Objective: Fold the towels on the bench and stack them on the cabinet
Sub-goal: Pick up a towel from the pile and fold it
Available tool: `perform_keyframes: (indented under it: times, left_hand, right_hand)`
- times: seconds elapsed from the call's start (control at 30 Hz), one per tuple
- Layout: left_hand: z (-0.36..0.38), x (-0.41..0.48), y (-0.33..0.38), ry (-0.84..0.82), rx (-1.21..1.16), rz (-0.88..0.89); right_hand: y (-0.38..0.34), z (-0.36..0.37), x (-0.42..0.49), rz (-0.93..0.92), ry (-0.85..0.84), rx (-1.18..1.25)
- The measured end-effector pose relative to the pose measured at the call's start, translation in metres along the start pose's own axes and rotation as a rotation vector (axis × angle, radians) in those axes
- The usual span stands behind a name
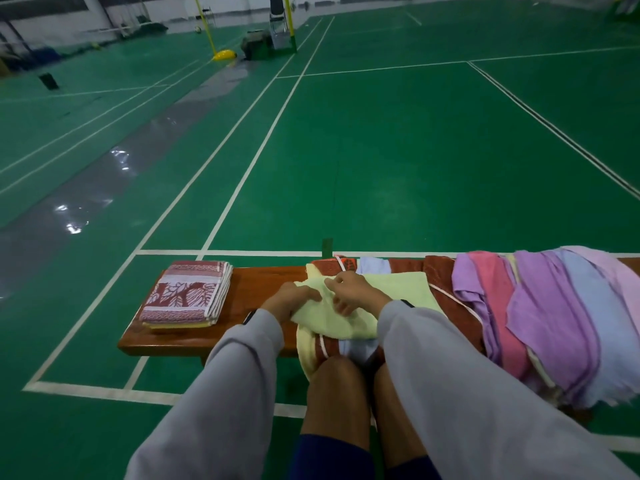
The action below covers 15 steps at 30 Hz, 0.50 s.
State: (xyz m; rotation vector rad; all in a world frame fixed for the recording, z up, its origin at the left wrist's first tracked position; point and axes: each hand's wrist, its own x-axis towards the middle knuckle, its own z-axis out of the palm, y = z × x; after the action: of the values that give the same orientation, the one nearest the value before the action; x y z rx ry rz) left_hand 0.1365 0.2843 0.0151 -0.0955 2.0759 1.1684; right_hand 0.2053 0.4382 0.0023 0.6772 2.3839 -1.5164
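A pale yellow towel point(398, 289) lies across the middle of the wooden bench point(256, 282), over a red-brown towel point(446, 296) and a light blue one point(374, 265). My left hand point(292, 301) grips the yellow towel's near-left fold. My right hand point(353, 292) pinches a corner of the same towel just beside it. A folded red-and-white leaf-patterned towel point(188, 292) sits on a folded yellow one at the bench's left end. Loose purple, pink and blue towels point(554, 317) are heaped over the bench's right part.
The bench stands on a green court floor with white lines point(242, 174). My knees point(343, 386) are against the bench's front edge. Far off stand a yellow net post point(207, 29), a chair point(278, 15) and bags. No cabinet is in view.
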Motion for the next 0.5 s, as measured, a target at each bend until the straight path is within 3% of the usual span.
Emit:
perform_keyframes:
  times: [0.3,0.5]
  left_hand:
    - [0.068,-0.021,0.045,-0.12,0.156,0.316]
    - [0.14,-0.021,0.059,-0.104,0.068,0.384]
  right_hand:
    - [-0.004,-0.036,-0.01,0.127,-0.059,0.431]
    - [0.029,-0.086,-0.017,0.213,0.006,0.484]
